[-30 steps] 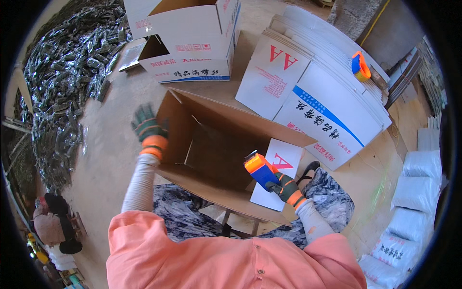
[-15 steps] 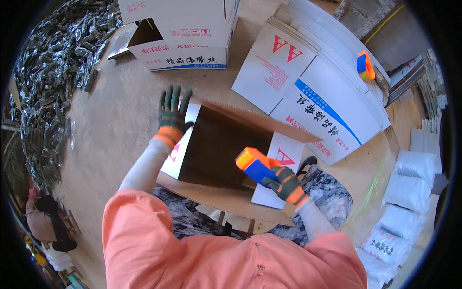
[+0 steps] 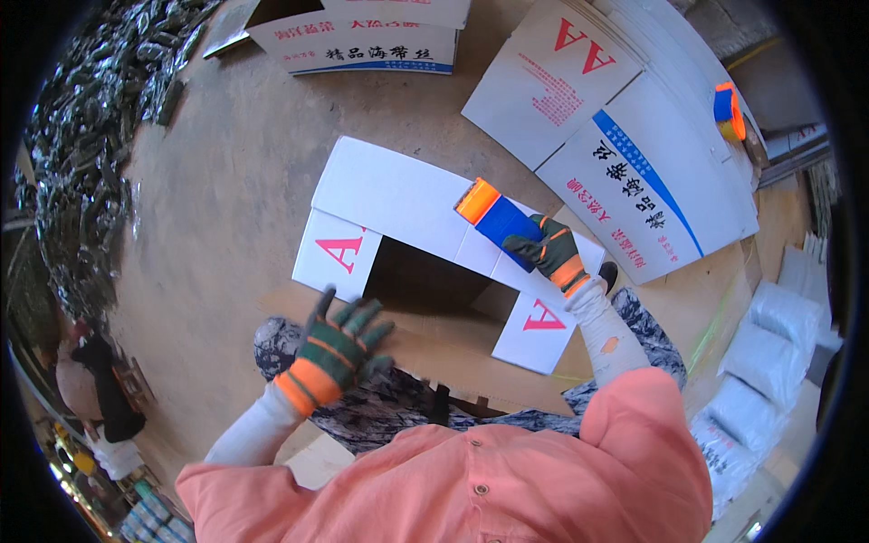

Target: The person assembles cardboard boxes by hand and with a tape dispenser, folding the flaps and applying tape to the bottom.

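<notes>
In front of my lap stands a white cardboard carton [image 3: 335, 255] with red lettering. Its long far flap [image 3: 398, 192] lies folded inward over the short end flaps, and a dark opening shows on the near side. The brown near flap [image 3: 453, 369] spreads outward toward my legs. My right hand [image 3: 552, 253], in a dark green and orange glove, grips a blue-and-orange tape dispenser [image 3: 503, 222] above the far flap's right part. My gloved left hand [image 3: 339, 351] is open with spread fingers, near the carton's near left corner; whether it touches the carton I cannot tell.
Flattened cartons [image 3: 625, 163] are stacked at the far right with another orange-and-blue tape dispenser [image 3: 728, 112] on them. A second carton [image 3: 371, 47] stands at the far side. Dark shiny packets [image 3: 81, 172] are heaped at left. White plastic-wrapped bundles [image 3: 765, 357] line the right.
The carton's far flap has folded inward. My left hand has come nearer from the far left corner, and my right hand has moved farther away with the tape dispenser.
</notes>
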`<state>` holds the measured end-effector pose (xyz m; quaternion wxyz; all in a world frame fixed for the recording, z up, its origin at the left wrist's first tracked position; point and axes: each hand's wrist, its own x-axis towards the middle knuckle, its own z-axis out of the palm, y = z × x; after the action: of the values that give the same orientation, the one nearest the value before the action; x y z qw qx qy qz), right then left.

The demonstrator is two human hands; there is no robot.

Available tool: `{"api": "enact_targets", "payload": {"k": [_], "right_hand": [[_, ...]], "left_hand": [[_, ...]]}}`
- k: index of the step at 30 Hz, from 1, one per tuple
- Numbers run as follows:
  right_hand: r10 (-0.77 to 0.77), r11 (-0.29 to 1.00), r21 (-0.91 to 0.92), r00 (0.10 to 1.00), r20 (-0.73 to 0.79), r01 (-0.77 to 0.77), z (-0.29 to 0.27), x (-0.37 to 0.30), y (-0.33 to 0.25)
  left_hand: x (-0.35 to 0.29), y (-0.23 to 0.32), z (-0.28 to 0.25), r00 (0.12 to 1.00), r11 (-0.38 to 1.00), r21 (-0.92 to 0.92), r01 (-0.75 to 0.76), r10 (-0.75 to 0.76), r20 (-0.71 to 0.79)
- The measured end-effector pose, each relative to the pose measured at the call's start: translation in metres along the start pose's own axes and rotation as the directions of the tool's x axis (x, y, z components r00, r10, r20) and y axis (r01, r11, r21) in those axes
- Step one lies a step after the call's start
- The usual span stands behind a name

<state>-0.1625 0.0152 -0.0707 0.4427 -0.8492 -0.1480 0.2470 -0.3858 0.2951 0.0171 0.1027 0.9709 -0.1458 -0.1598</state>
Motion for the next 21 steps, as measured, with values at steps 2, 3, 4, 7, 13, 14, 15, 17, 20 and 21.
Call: {"api": "enact_targets", "payload": {"k": [2,3,4,7,13,14,15,17,20,21], "right_hand": [[-0.052,0.999,-0.006,0.999,0.003,0.052,-0.002,0.005,-0.005],[-0.022,0.998,0.059,1.0,0.019,0.021,0.0,0.008,-0.008],[0.016,0.993,0.118,0.999,0.034,-0.019,0.001,0.011,-0.009],[0.112,0.991,0.078,0.994,0.009,-0.113,-0.001,0.011,-0.024],[-0.007,0.995,0.099,0.97,0.243,-0.018,0.025,-0.031,0.007],[0.096,0.97,0.194,0.964,0.249,-0.147,0.022,-0.039,0.008],[-0.103,0.974,0.22,0.975,0.196,0.059,0.023,-0.04,0.027],[0.097,0.856,0.436,0.915,0.391,-0.277,0.023,-0.045,0.032],[-0.116,0.963,0.265,0.963,0.245,0.048,0.021,-0.048,0.041],[-0.117,0.966,0.254,0.96,0.255,0.051,0.02,-0.048,0.043]], "left_hand": [[0.038,-0.011,-0.014,0.967,0.997,0.069,-0.016,0.034,-0.253],[0.059,-0.02,-0.015,0.973,0.996,0.092,-0.008,0.029,-0.227],[0.085,-0.035,0.007,0.955,0.998,0.062,0.004,0.014,-0.296],[0.137,-0.06,0.084,0.934,0.993,-0.008,0.118,-0.114,-0.338],[0.144,-0.062,0.086,0.849,0.992,-0.117,0.054,-0.107,-0.518],[0.137,-0.057,0.091,0.814,0.958,-0.28,0.057,-0.207,-0.543],[0.129,-0.041,0.09,0.777,0.9,-0.432,0.056,-0.311,-0.547],[0.106,-0.003,0.095,0.743,0.528,-0.783,0.327,-0.656,-0.132],[0.1,0.029,0.078,0.769,-0.493,-0.8,0.343,-0.341,0.54],[0.102,0.03,0.077,0.781,-0.557,-0.762,0.331,-0.291,0.552]]}}
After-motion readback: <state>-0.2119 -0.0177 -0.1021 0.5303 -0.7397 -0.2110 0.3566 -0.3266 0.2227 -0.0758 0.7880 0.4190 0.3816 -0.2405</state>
